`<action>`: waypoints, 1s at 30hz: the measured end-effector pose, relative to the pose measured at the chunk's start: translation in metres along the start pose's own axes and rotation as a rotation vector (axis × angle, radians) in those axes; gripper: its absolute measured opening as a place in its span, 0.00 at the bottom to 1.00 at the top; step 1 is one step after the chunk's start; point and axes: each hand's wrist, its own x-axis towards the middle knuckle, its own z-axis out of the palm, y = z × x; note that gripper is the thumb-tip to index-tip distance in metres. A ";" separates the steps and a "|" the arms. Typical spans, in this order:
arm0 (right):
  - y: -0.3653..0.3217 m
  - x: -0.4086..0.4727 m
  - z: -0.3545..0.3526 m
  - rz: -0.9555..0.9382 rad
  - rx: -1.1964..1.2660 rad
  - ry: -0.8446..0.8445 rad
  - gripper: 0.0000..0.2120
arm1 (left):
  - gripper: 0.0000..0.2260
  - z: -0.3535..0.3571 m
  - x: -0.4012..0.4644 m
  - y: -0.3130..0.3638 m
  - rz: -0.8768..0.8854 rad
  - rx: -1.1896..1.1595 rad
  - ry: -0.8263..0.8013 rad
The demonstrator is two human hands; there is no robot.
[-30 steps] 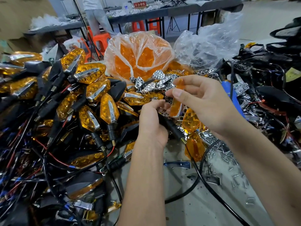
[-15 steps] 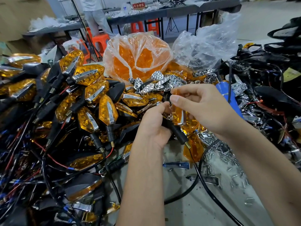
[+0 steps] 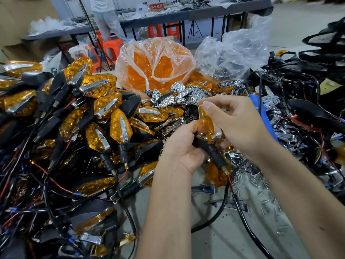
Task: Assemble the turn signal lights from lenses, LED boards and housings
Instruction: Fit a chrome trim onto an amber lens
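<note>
Head view showed us working just in front of the bagged lenses (image 3: 155,70), parts kept within reach. Our left hand (image 3: 179,148) curled tight around the black housing stem (image 3: 212,154), steadying it, we judged, so the amber lens (image 3: 206,123) could seat. Our right hand (image 3: 240,124) pinched that lens, thumb on its top edge, pressing it onto the housing.

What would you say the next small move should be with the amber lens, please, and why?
Probably press the amber lens down fully into the black housing. The right hand pinches the lens at its tip and side, the left hand grips the housing stem, and the lens appears not quite seated.
</note>
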 end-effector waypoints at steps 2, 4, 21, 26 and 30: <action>0.000 0.000 0.000 -0.009 -0.016 -0.003 0.08 | 0.10 0.001 -0.001 0.000 0.005 -0.009 0.001; 0.002 0.001 0.000 -0.039 -0.048 -0.002 0.07 | 0.10 0.001 -0.002 0.000 0.010 -0.014 0.005; 0.002 0.000 0.001 -0.203 -0.126 -0.090 0.04 | 0.15 0.003 -0.002 -0.003 0.010 0.005 0.045; 0.003 0.003 -0.004 -0.164 -0.026 -0.091 0.07 | 0.15 0.009 0.000 -0.004 0.043 0.031 0.015; 0.006 0.005 -0.007 -0.199 -0.039 -0.096 0.06 | 0.18 0.012 0.005 -0.007 0.086 0.006 0.005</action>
